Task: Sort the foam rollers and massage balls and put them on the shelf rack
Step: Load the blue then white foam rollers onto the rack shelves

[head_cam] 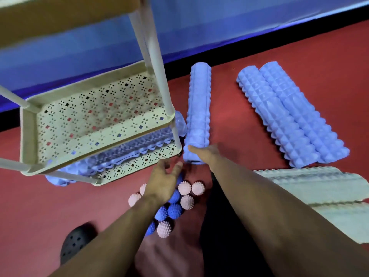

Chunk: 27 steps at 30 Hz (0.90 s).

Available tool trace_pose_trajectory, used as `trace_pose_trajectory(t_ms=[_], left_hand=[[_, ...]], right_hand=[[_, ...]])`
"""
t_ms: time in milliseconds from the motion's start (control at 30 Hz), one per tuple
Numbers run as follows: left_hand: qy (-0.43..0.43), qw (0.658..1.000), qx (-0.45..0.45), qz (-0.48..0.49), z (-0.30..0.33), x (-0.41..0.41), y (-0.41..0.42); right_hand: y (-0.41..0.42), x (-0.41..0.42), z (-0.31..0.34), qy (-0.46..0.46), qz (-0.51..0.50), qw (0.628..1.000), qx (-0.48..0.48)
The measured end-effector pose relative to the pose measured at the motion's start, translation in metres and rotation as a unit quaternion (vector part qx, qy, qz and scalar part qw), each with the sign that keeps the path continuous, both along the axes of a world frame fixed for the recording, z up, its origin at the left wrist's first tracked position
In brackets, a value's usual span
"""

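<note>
One blue foam roller [197,114] on the floor beside the rack [95,120] looks light and grippy, your right hand [207,153] clasping its near end, left hand [163,176] loose.

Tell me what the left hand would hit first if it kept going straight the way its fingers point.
Probably the near corner of the shelf rack's bottom tray, just past the left hand and its spread fingers. Depth is unclear from this view, so it could instead slip by toward the blue foam roller.
</note>
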<state>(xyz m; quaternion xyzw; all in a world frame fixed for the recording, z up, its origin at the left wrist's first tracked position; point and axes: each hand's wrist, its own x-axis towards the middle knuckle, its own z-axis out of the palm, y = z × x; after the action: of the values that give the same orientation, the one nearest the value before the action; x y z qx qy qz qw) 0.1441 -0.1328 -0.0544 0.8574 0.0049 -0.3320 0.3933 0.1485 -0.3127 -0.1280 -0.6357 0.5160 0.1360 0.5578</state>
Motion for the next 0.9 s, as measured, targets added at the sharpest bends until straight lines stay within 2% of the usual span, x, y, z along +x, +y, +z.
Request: trace_pose_trajectory(t_ms=[233,400,533,700,900], left_hand=[[0.014,1.000,-0.021,0.005,-0.005,-0.002,0.013],[0.017,0.999,-0.031,0.009,0.005,-0.003,0.024],[0.019,0.999,-0.036,0.018,0.024,-0.003,0.038],[-0.009,0.999,-0.040,0.014,0.070,-0.007,0.058],[-0.081,0.996,-0.028,-0.001,0.168,-0.034,0.094]], right_hand=[[0.012,-0.003,-0.013,-0.015,-0.033,0.999,0.006],[0.014,-0.014,-0.003,-0.013,-0.020,0.999,0.038],[0.015,-0.028,0.009,-0.004,-0.027,1.000,-0.007],[0.017,-0.048,0.058,-0.012,-0.061,0.998,-0.022],[0.002,-0.092,0.138,-0.042,-0.125,0.991,0.014]])
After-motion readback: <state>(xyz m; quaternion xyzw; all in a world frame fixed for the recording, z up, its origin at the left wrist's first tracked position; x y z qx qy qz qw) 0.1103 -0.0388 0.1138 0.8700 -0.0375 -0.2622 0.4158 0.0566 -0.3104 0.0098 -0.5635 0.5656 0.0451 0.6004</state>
